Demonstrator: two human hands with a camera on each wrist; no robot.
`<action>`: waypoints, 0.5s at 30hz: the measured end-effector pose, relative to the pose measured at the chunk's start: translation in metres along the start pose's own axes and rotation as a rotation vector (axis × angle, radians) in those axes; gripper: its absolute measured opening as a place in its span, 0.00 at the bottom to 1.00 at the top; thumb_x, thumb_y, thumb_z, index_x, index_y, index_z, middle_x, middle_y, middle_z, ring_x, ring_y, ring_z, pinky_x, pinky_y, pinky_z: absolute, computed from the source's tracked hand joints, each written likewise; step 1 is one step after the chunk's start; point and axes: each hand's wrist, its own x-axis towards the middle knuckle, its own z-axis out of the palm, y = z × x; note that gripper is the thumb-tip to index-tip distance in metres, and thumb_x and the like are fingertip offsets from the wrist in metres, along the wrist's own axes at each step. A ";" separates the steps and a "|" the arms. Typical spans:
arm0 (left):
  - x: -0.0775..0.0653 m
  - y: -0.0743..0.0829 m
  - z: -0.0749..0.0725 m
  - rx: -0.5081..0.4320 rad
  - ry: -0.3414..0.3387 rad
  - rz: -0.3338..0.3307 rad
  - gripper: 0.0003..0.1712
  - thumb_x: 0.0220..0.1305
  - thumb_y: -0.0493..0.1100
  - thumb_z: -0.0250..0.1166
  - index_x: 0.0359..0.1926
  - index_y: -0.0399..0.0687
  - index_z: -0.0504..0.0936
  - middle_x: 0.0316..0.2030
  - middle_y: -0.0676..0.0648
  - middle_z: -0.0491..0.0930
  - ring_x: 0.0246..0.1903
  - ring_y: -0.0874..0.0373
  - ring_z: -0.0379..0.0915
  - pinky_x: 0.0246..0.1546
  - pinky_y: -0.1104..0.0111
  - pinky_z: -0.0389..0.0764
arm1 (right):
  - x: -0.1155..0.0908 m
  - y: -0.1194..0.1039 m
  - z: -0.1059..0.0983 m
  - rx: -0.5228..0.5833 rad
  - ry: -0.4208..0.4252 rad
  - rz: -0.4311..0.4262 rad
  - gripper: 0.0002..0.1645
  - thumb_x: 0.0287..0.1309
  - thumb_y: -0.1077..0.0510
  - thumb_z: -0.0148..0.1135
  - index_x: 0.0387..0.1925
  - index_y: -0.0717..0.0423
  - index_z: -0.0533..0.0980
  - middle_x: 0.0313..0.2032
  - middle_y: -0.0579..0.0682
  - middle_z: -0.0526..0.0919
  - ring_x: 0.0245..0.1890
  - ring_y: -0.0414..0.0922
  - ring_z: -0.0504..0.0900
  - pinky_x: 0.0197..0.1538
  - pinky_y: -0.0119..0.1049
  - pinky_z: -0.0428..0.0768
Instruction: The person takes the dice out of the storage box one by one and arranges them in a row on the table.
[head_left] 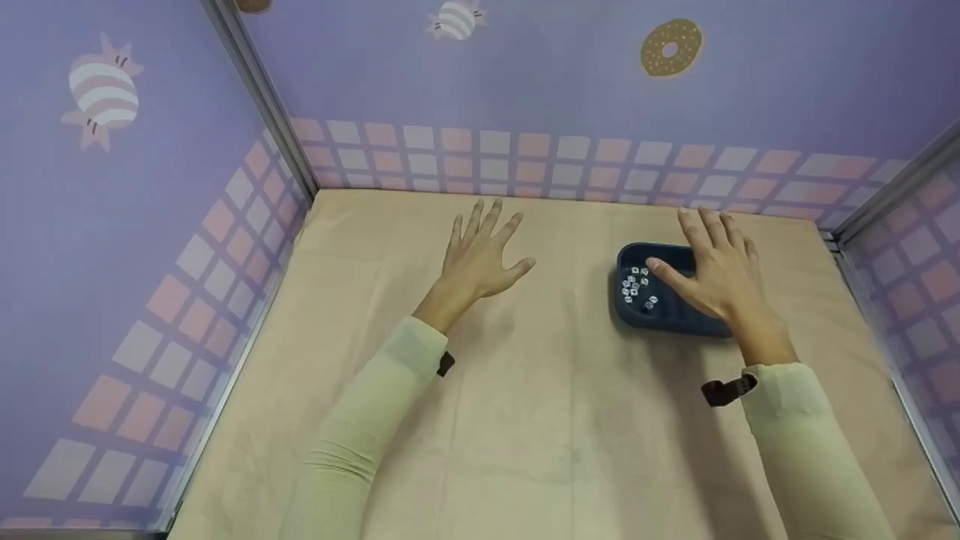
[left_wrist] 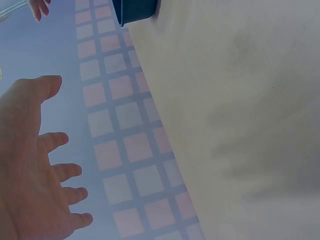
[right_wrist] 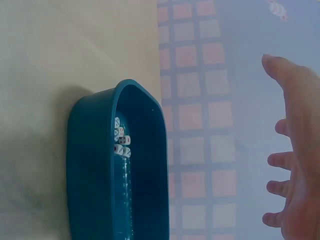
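Nearest, bottom of head view: pale yellow-green fabric sleeves [head_left: 375, 397] come in lower left-of-ctr and lower right, each w/ a black strap [head_left: 731, 391] by the cuff. Beneath: beige, lightly creased counter [head_left: 517, 420].

Mid-frame: L hand [head_left: 480, 262] left of ctr, fingers + thumb spread wide, holds nothing; looks raised off counter, going by its shadow in L wrist view. R hand [head_left: 724, 277] right of ctr, digits splayed too, no grip on anything. In head view it overlaps the right half of the dark teal-blue, rounded-rectangular tray [head_left: 667, 322], prob. plastic. Wrist views show a gap btwn them, so no contact.

Tray sits upright on counter, right of ctr, long side roughly left-right. Small white cube dice [head_left: 634, 285] w/ dark pips (some red) lie loose inside, bunched at tray's left end. Prob. kept there b/c raised walls stop them rolling off; wide base should keep it steady. Both hands held clear of contact, my read.

In the way: R hand hides tray's right end from head cam; in R wrist view the near side wall cuts off part of the floor. Can't confirm dice count.

Far: purple wall panels [head_left: 540, 75] w/ pink/white tile print behind + both sides, grey metal posts [head_left: 262, 97] at upper corners, brown donut print [head_left: 652, 56] up top. Panels limit reach past counter edges.
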 end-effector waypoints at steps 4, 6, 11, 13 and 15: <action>0.002 0.001 0.003 -0.006 -0.002 0.000 0.49 0.74 0.76 0.50 0.86 0.67 0.48 0.86 0.47 0.37 0.84 0.44 0.26 0.81 0.42 0.32 | -0.001 0.002 0.000 0.000 0.004 0.003 0.60 0.67 0.21 0.54 0.86 0.44 0.47 0.83 0.61 0.49 0.81 0.70 0.46 0.74 0.78 0.48; 0.003 0.003 0.005 -0.005 0.001 0.000 0.48 0.74 0.76 0.50 0.86 0.68 0.48 0.86 0.47 0.37 0.84 0.44 0.27 0.81 0.42 0.33 | -0.002 0.003 0.001 0.007 0.008 0.005 0.59 0.67 0.22 0.54 0.86 0.44 0.47 0.83 0.61 0.49 0.81 0.70 0.46 0.74 0.78 0.48; 0.010 0.018 0.014 -0.053 0.020 0.002 0.47 0.75 0.75 0.50 0.86 0.67 0.49 0.86 0.48 0.40 0.84 0.44 0.30 0.82 0.43 0.37 | -0.008 0.014 0.000 0.068 0.018 0.044 0.58 0.68 0.23 0.55 0.86 0.44 0.48 0.83 0.62 0.50 0.80 0.70 0.48 0.72 0.79 0.50; 0.015 0.030 0.021 -0.104 0.026 0.006 0.47 0.75 0.74 0.50 0.86 0.66 0.49 0.86 0.48 0.42 0.84 0.45 0.32 0.82 0.44 0.38 | -0.013 0.023 -0.002 0.133 0.003 0.082 0.58 0.69 0.25 0.56 0.86 0.44 0.47 0.83 0.63 0.49 0.80 0.71 0.47 0.71 0.81 0.50; 0.023 0.045 0.030 -0.172 0.030 0.008 0.47 0.75 0.74 0.50 0.86 0.66 0.49 0.85 0.48 0.44 0.84 0.46 0.34 0.82 0.46 0.40 | -0.019 0.036 -0.004 0.207 -0.015 0.125 0.57 0.70 0.27 0.57 0.87 0.45 0.46 0.83 0.64 0.48 0.80 0.71 0.45 0.70 0.83 0.49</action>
